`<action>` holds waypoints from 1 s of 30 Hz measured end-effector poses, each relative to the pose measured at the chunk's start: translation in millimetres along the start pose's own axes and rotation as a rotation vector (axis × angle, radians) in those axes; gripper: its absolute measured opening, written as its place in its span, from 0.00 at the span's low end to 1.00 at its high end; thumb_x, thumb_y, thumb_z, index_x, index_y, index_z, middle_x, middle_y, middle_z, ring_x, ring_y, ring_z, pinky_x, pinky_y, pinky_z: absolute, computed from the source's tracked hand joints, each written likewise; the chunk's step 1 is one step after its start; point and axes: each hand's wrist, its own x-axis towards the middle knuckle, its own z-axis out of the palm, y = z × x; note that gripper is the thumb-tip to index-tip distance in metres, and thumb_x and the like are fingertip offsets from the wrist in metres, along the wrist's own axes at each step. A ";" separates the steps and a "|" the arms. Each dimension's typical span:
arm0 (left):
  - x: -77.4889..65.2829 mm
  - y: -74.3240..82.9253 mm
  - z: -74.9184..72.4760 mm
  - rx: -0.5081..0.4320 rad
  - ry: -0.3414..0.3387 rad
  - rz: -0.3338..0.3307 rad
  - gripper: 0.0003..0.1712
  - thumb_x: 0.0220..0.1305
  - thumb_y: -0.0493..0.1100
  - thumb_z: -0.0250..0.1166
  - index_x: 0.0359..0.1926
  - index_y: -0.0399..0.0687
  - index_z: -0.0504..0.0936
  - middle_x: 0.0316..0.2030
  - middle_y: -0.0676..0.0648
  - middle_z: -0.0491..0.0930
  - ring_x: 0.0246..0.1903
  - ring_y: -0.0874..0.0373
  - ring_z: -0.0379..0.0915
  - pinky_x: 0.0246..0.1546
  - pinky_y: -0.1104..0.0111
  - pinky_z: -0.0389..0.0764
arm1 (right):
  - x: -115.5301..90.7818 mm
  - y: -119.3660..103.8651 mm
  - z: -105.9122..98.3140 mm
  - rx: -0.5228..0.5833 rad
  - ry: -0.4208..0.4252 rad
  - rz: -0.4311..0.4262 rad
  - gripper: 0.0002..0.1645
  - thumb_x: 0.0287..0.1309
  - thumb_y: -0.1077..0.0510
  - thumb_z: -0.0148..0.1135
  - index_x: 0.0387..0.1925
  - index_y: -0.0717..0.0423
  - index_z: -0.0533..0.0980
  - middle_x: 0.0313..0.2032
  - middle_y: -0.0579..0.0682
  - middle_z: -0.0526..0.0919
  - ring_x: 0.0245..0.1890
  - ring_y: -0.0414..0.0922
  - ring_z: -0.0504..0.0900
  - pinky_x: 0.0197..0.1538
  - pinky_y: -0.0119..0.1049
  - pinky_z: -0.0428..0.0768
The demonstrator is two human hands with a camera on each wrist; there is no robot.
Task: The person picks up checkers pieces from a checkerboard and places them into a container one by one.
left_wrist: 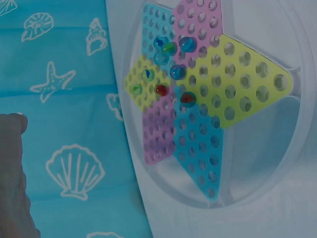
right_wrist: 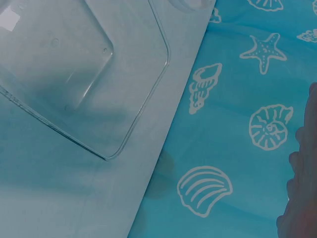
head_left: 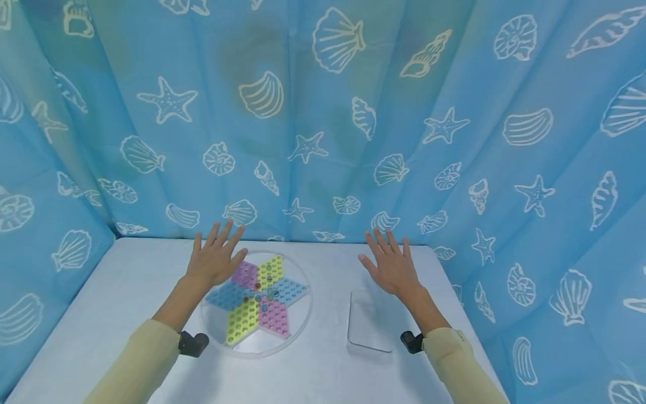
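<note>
A round Chinese checkers board with a pink, yellow and blue star of holes lies on the table's left half. Several glass marbles sit near its middle, blue, green and red among them. My left hand is held over the board's left upper edge, fingers straight and spread, holding nothing. To the right stands a clear plastic box, its rounded corner showing large in the right wrist view. My right hand hovers above and right of that box, fingers spread, with nothing in it.
A white-covered table carries the board and the box. Blue curtains with white shells and starfish rise behind the table and along both sides. A dark wrist camera sits on the left wrist, another on the right.
</note>
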 end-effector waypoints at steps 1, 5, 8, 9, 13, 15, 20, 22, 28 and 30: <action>-0.2 -0.1 0.4 -0.002 0.003 0.001 0.37 0.77 0.57 0.46 0.79 0.46 0.51 0.77 0.36 0.43 0.75 0.35 0.33 0.70 0.34 0.31 | -0.9 -0.1 0.3 -0.006 0.003 0.001 0.42 0.74 0.34 0.41 0.79 0.49 0.50 0.77 0.56 0.49 0.77 0.59 0.42 0.73 0.67 0.38; -1.8 -0.1 2.0 -0.011 0.003 0.004 0.37 0.77 0.57 0.47 0.79 0.47 0.50 0.77 0.36 0.43 0.75 0.35 0.33 0.70 0.34 0.31 | -5.0 0.3 1.9 -0.010 0.011 -0.001 0.42 0.73 0.35 0.43 0.79 0.50 0.52 0.77 0.56 0.50 0.77 0.60 0.43 0.73 0.67 0.37; -5.0 0.3 3.6 -0.018 0.013 0.019 0.38 0.77 0.56 0.48 0.79 0.47 0.50 0.77 0.36 0.43 0.75 0.35 0.34 0.70 0.34 0.33 | -8.6 0.3 4.0 -0.015 0.010 -0.003 0.42 0.72 0.35 0.44 0.78 0.51 0.54 0.77 0.56 0.51 0.77 0.60 0.42 0.73 0.67 0.35; -6.3 0.4 4.7 -0.019 0.021 0.027 0.38 0.76 0.56 0.49 0.79 0.47 0.50 0.77 0.36 0.44 0.75 0.35 0.35 0.70 0.34 0.34 | -9.9 0.5 5.3 -0.022 0.012 0.000 0.42 0.72 0.35 0.45 0.78 0.51 0.54 0.77 0.56 0.51 0.77 0.59 0.42 0.73 0.67 0.36; -14.2 1.7 10.6 -0.035 0.060 0.055 0.38 0.75 0.53 0.54 0.78 0.45 0.54 0.76 0.35 0.48 0.74 0.34 0.40 0.69 0.33 0.42 | -17.2 -0.3 12.6 -0.021 0.032 0.007 0.42 0.70 0.36 0.49 0.76 0.52 0.58 0.77 0.56 0.52 0.77 0.59 0.42 0.73 0.67 0.37; -20.1 2.2 15.6 -0.044 0.060 0.053 0.38 0.74 0.52 0.56 0.77 0.44 0.55 0.76 0.34 0.49 0.74 0.34 0.42 0.69 0.33 0.45 | -23.3 -1.3 17.9 -0.017 0.031 0.008 0.41 0.70 0.36 0.50 0.76 0.52 0.59 0.76 0.56 0.52 0.77 0.59 0.43 0.73 0.67 0.39; -32.6 5.1 25.4 -0.081 0.048 0.033 0.38 0.72 0.50 0.59 0.76 0.43 0.57 0.75 0.34 0.52 0.73 0.36 0.46 0.69 0.34 0.50 | -35.9 -6.3 25.9 0.016 0.043 0.005 0.40 0.69 0.39 0.53 0.75 0.53 0.61 0.75 0.57 0.56 0.76 0.60 0.47 0.73 0.68 0.41; -36.1 6.4 28.7 -0.105 0.056 0.031 0.37 0.72 0.49 0.59 0.76 0.43 0.58 0.74 0.33 0.54 0.73 0.36 0.48 0.69 0.35 0.52 | -39.2 -9.3 26.9 0.032 0.059 -0.004 0.40 0.69 0.41 0.55 0.74 0.54 0.62 0.75 0.58 0.58 0.75 0.61 0.50 0.72 0.68 0.43; -48.2 7.0 36.7 -0.155 0.068 0.041 0.35 0.73 0.47 0.59 0.75 0.42 0.60 0.72 0.33 0.58 0.71 0.36 0.53 0.68 0.38 0.57 | -43.5 -19.9 28.4 0.045 0.063 -0.046 0.38 0.69 0.42 0.56 0.74 0.55 0.63 0.73 0.58 0.61 0.75 0.60 0.53 0.72 0.67 0.47; -52.8 5.9 39.7 -0.159 0.067 0.048 0.35 0.73 0.46 0.59 0.75 0.41 0.60 0.72 0.33 0.59 0.71 0.36 0.54 0.68 0.39 0.58 | -44.2 -23.6 28.6 0.048 0.065 -0.050 0.38 0.69 0.41 0.56 0.73 0.54 0.64 0.73 0.58 0.62 0.74 0.59 0.54 0.73 0.66 0.48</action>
